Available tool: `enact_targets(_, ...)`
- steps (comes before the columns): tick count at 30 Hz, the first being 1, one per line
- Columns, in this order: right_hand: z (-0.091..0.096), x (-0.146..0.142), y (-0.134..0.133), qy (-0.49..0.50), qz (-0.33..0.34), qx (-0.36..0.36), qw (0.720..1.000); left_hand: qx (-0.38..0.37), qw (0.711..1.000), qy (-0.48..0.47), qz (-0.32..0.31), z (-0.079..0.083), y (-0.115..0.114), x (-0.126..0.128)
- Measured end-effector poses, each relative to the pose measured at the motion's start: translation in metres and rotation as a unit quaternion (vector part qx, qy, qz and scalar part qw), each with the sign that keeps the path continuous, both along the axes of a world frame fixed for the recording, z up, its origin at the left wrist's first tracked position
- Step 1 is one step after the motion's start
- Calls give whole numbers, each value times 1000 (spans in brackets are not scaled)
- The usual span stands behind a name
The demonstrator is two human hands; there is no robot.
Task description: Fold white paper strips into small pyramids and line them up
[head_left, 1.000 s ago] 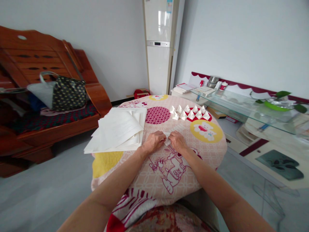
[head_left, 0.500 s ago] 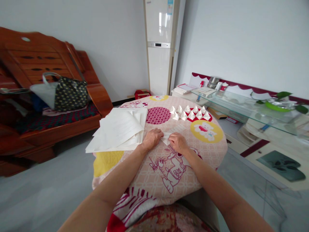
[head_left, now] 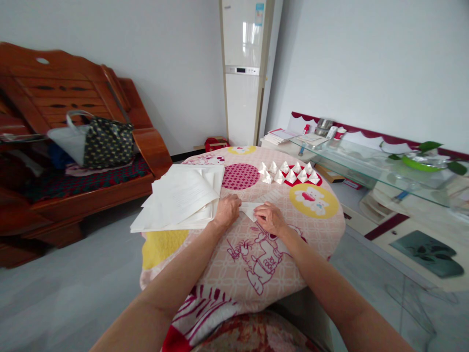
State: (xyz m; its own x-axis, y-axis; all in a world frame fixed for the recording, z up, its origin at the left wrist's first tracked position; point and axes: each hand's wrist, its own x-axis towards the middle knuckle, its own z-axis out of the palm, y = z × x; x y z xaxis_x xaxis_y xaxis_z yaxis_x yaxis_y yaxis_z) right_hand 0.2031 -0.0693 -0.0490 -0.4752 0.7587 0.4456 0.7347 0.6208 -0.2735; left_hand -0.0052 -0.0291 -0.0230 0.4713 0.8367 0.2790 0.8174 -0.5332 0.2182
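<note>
Bare forearms point(head_left: 174, 276) slant inward from the near side across a patterned tablecloth point(head_left: 225, 274), the left hand point(head_left: 227, 210) gripping the left end of a small folded paper strip point(head_left: 249, 210) with curled fingers, the right hand point(head_left: 270, 217) pinching its right part, near mid-table. The strip could tear or crease askew if the hands tug unevenly, or if the soft cloth rucks beneath it. Just left, a loose paper stack point(head_left: 176, 195) might slide if the left hand knocks it; farther right, white paper pyramids point(head_left: 290, 176) could topple if the right hand swept outward.
</note>
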Motion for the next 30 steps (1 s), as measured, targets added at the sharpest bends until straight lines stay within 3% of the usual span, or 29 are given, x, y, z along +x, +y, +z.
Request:
enact_targets(3, -2, -1, 0, 11, -3, -5, 1000, 18, 994, -68, -88, -9, 1, 6)
enact_targets(7, -6, 1, 2, 58, -17, -16, 998, 8, 986, -10, -165, -16, -2, 14)
enact_targets(11, -7, 9, 5, 136, -72, -3, 988, 10, 986, 55, -159, -13, -5, 15)
enact_targets(18, -6, 13, 3, 85, -89, -31, 992, -9, 983, 83, -164, -9, -5, 14)
enact_targets(22, -5, 13, 4, 116, -118, -39, 985, -20, 983, 86, -162, -6, -7, 15)
enact_targets(27, -8, 12, 22, 189, -224, -19, 956, -16, 984, 76, -159, -1, -11, 14)
enact_targets(30, -11, 6, 37, 183, -238, -60, 952, -13, 984, 73, -164, 0, -12, 13)
